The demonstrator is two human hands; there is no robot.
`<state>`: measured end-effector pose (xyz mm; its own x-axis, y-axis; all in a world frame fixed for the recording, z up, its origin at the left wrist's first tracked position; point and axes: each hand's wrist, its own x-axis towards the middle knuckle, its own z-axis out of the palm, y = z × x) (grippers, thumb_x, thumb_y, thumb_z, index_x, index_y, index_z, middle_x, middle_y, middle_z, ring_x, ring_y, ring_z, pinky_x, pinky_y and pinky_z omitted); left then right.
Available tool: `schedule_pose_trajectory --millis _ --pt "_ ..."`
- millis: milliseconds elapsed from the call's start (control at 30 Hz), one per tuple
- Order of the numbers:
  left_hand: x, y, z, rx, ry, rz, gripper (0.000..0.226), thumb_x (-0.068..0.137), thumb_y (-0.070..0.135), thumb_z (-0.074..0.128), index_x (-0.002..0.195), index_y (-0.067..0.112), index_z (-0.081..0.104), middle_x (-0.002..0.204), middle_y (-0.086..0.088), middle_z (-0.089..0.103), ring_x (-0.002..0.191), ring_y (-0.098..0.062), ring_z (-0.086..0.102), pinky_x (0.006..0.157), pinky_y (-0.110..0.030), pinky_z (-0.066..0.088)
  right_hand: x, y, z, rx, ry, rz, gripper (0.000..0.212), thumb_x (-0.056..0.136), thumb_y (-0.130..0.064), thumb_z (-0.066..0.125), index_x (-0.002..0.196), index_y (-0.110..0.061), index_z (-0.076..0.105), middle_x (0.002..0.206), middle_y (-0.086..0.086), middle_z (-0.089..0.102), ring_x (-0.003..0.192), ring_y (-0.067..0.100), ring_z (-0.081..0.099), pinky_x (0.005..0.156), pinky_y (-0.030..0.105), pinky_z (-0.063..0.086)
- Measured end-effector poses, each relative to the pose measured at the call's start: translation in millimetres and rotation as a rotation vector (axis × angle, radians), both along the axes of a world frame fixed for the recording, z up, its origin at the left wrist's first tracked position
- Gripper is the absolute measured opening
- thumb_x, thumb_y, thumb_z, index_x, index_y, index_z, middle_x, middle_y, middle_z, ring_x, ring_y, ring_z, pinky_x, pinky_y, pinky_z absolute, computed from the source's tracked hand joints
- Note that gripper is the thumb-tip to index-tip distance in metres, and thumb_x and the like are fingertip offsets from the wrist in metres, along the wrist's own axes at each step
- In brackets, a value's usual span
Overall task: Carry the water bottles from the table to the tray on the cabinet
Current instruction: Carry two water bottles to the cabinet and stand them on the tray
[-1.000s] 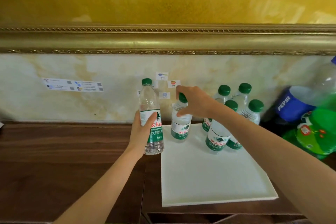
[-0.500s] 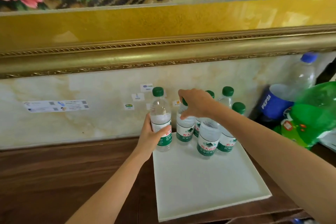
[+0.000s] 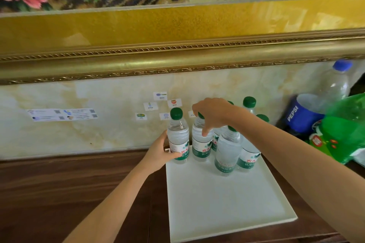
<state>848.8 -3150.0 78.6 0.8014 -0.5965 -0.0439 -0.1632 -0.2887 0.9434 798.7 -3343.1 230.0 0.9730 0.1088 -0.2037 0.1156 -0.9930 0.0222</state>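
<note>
- my left hand (image 3: 161, 154) grips the clear plastic water bottle with the green cap (image 3: 178, 136) around its label, fingers curled on the lower body.
- a second ago i held that bottle off the left edge of the white rectangular tray (image 3: 221, 203), above the dark wooden cabinet surface (image 3: 69, 187); now its base stands on the tray's back left corner, upright, just beside its neighbour.
- my right hand (image 3: 214, 116) sits over the top of the second clear green-capped bottle (image 3: 201, 144), fingers curled around the cap and neck; that bottle was already on the tray a second ago and has kept its place.
- four more green-capped water bottles (image 3: 227, 154) stand bunched on the tray's back right part, touching or nearly touching one another.
- the front of the tray is bare white.
- to the right, off the tray, a large blue-labelled pepsi bottle (image 3: 302, 116) and a big green plastic soda bottle (image 3: 343, 128) lie against the wall.
- above hangs the gold frame of a flower picture (image 3: 177, 59), with small paper labels (image 3: 63, 114) stuck on the marbled wall.
- i judge both carried bottles delivered; what remains is letting go with both hands without tipping the tight cluster, then going back to the table, which is out of view.
</note>
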Motion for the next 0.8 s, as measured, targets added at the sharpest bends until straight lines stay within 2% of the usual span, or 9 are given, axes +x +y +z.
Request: schedule_pose_trajectory --millis 100,200,267,333,433,467,633,733,800 --pt "0 -3 -1 0.005 -0.032 0.027 0.068 0.075 0.004 0.078 0.128 0.031 0.045 0.127 0.006 0.060 0.117 -0.011 0.058 0.081 -0.016 0.052 2 -1 -1 0.033 -0.025 0.000 0.061 0.069 -0.032 0.082 0.119 -0.014 0.052 0.112 0.003 0.059 0.093 0.019 0.050 0.078 0.031 0.044" --pt "5 -8 -3 0.017 -0.073 0.037 0.070 0.072 0.008 0.081 0.129 0.031 0.046 0.126 0.007 0.062 0.116 -0.011 0.059 0.094 -0.032 0.052 2 -2 0 0.052 -0.046 -0.008 0.060 0.069 -0.030 0.083 0.119 -0.013 0.053 0.114 0.003 0.058 0.091 0.017 0.044 0.075 0.029 0.039" --pt "7 -9 -3 0.035 -0.103 0.044 0.070 0.071 0.010 0.082 0.126 0.035 0.047 0.123 0.009 0.063 0.113 -0.011 0.061 0.097 -0.039 0.051 1 -1 0 0.057 -0.053 -0.014 0.060 0.069 -0.029 0.083 0.119 -0.013 0.053 0.113 0.004 0.058 0.090 0.018 0.045 0.074 0.029 0.037" --pt "6 -10 -3 0.035 -0.113 0.050 0.070 0.070 0.009 0.082 0.123 0.038 0.047 0.121 0.010 0.063 0.112 -0.011 0.061 0.094 -0.036 0.052 -1 -1 -1 0.062 -0.064 -0.019 0.059 0.069 -0.029 0.083 0.118 -0.013 0.053 0.109 0.004 0.059 0.089 0.019 0.046 0.072 0.029 0.037" --pt "2 -10 -5 0.017 -0.082 0.054 0.070 0.072 0.005 0.081 0.127 0.031 0.046 0.121 0.010 0.061 0.113 -0.012 0.060 0.083 -0.018 0.053 -3 -1 -2 0.066 -0.071 -0.028 0.058 0.069 -0.030 0.082 0.116 -0.012 0.053 0.102 0.004 0.059 0.087 0.020 0.049 0.068 0.028 0.036" --pt "0 -10 -7 0.016 -0.076 0.058 0.071 0.073 0.005 0.080 0.129 0.028 0.045 0.121 0.009 0.060 0.113 -0.012 0.059 0.083 -0.018 0.053 -3 0 -2 0.067 -0.069 -0.031 0.058 0.069 -0.029 0.082 0.115 -0.011 0.053 0.098 0.004 0.058 0.087 0.021 0.050 0.067 0.028 0.036" --pt "-4 -11 -12 0.002 -0.072 0.080 0.072 0.074 0.005 0.079 0.133 0.024 0.043 0.125 0.006 0.060 0.115 -0.007 0.058 0.097 -0.039 0.052 -4 3 -2 0.085 -0.053 -0.044 0.057 0.069 -0.025 0.082 0.114 -0.010 0.051 0.091 0.002 0.053 0.084 0.022 0.050 0.058 0.026 0.032" --pt "-4 -10 -13 0.013 -0.073 0.071 0.072 0.074 0.008 0.080 0.133 0.024 0.043 0.128 0.006 0.059 0.118 -0.008 0.056 0.099 -0.041 0.050 -6 4 -2 0.096 -0.042 -0.057 0.056 0.070 -0.023 0.082 0.114 -0.009 0.050 0.091 0.003 0.053 0.082 0.022 0.050 0.053 0.023 0.030" --pt "-3 -10 -11 0.022 -0.072 0.064 0.071 0.074 0.010 0.080 0.133 0.024 0.043 0.128 0.007 0.058 0.119 -0.010 0.056 0.098 -0.037 0.051 -6 5 -2 0.104 -0.036 -0.068 0.058 0.070 -0.022 0.082 0.116 -0.009 0.049 0.094 0.005 0.055 0.084 0.023 0.051 0.055 0.024 0.033"
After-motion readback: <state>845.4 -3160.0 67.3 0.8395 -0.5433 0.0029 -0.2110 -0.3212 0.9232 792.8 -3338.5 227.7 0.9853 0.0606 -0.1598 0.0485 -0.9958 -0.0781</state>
